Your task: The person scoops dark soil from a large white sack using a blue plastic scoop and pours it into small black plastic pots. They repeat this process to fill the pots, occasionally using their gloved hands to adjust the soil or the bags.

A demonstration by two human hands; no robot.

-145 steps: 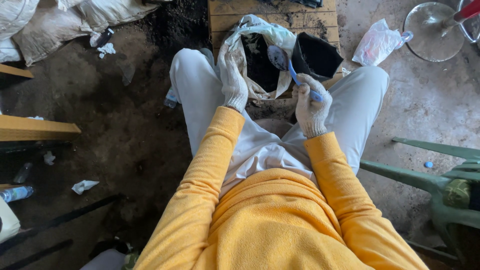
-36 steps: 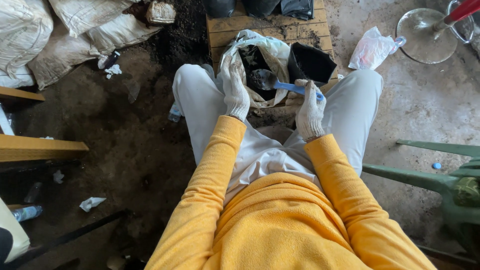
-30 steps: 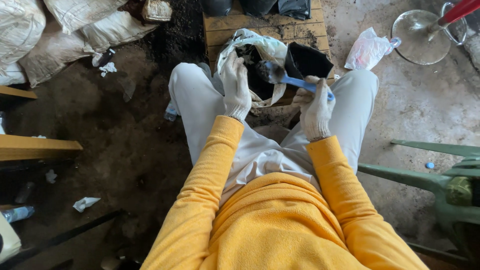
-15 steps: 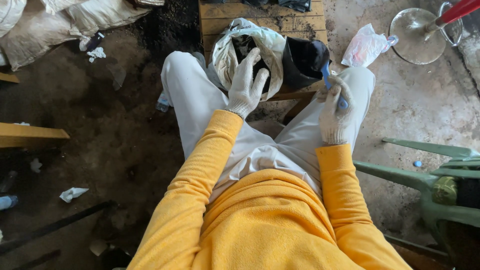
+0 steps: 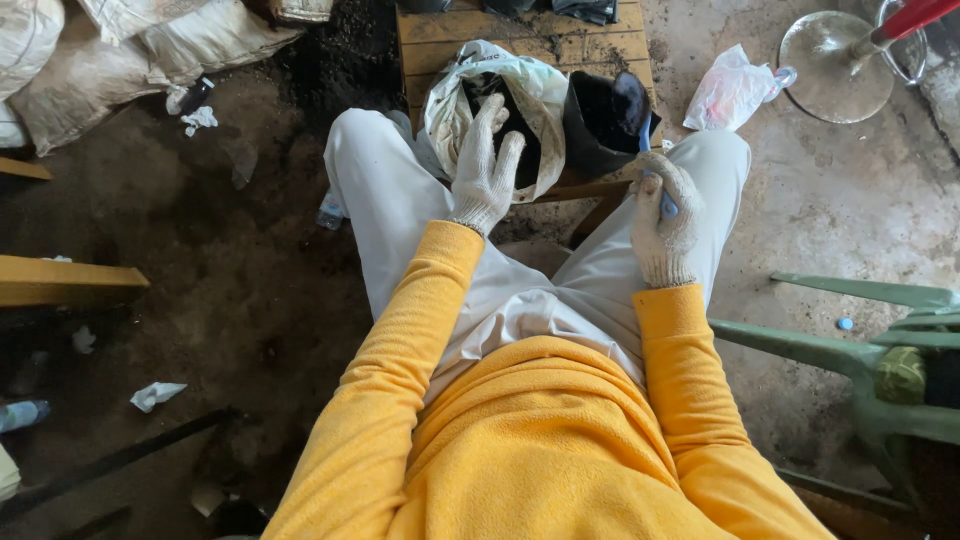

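Head view: we sit with a low wooden table [image 5: 520,25] at our knees, bearing a white sack [image 5: 535,95] and a black pot [image 5: 600,120]. Our left hand [image 5: 487,170] hovers over the sack, fingers spread, holding nothing. Our right hand [image 5: 665,215] clasps a blue scoop [image 5: 667,205] beside the pot.

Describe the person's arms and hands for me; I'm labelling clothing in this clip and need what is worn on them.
Both arms are covered to the wrists by long, loose sleeves of a bright yellow-orange knitted top, with ribbed-looking cuffs. The left hand and the right hand each wear a whitish knitted work glove, greyed with dirt, that covers all the fingers and tucks against the sleeve cuff. No markings, watch or straps show.
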